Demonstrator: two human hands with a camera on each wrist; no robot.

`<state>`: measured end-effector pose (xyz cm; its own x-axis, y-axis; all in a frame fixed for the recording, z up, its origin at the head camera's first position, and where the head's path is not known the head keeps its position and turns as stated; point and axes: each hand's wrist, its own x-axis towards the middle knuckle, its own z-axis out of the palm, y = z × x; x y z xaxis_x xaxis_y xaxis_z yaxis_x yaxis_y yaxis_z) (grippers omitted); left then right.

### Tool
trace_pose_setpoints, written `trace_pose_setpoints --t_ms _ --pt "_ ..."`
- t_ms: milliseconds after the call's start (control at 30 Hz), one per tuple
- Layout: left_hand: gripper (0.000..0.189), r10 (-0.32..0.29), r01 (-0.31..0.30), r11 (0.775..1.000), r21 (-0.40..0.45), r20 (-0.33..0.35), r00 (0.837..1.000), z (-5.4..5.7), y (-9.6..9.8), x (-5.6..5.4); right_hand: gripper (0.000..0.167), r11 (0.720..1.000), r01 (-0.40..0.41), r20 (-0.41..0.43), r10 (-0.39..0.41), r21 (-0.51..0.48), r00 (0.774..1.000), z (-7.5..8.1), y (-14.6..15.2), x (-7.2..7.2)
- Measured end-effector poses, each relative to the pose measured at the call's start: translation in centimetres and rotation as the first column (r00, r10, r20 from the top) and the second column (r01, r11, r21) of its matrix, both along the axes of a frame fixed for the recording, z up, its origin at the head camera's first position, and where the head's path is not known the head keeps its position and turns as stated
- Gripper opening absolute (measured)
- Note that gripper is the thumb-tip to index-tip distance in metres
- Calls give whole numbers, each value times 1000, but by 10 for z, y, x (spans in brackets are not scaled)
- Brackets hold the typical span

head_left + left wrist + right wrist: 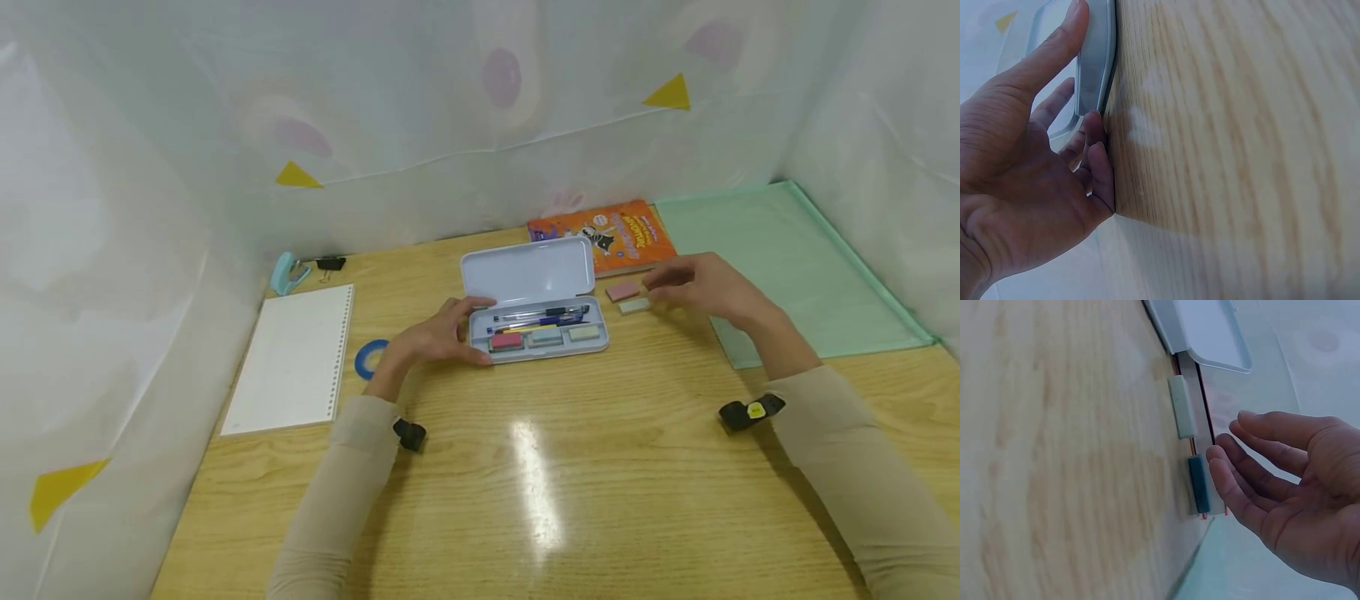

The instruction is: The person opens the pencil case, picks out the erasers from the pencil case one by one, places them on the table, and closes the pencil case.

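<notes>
An open pale blue pencil case (539, 353) lies on the table, its lid raised at the back. Pens (536, 315) lie in its rear section, and pink, blue and pale green erasers (584, 333) sit in its front section. My left hand (447, 333) grips the left end, thumb at the front edge and fingers toward the back. My right hand (697, 287) hovers beside loose erasers with nothing in it, fingers loosely bent. By it lie a pink eraser (622, 291) and a pale green eraser (634, 306); the right wrist view also has a dark teal eraser (1198, 484).
An orange book (637, 237) lies behind the case, and a green translucent folder (810, 275) is at the right. To the left are a white notebook (292, 358), a blue tape roll (363, 360), a light blue stapler (285, 274) and a black binder clip (331, 263).
</notes>
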<state>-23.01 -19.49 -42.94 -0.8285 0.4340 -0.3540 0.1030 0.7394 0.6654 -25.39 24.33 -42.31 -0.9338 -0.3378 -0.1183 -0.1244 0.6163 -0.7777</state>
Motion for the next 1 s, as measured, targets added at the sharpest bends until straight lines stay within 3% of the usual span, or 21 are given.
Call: trace_pose_setpoints --t_ms 233,500,733,1000 --pt "92 -4 4 1000 3 7 1000 1 1 0 35 998 -48 -47 47 -40 998 8 -6 8" --pt "91 3 -3 1000 9 5 1000 3 1 3 27 965 -246 -112 236 -87 965 3 -38 16" --pt "91 7 -7 1000 17 9 1000 4 1 5 19 943 -332 -173 324 -18 930 1 -58 26" --pt "91 3 -3 1000 16 2 1000 4 2 4 17 936 -339 -223 351 91 909 1 -67 30"
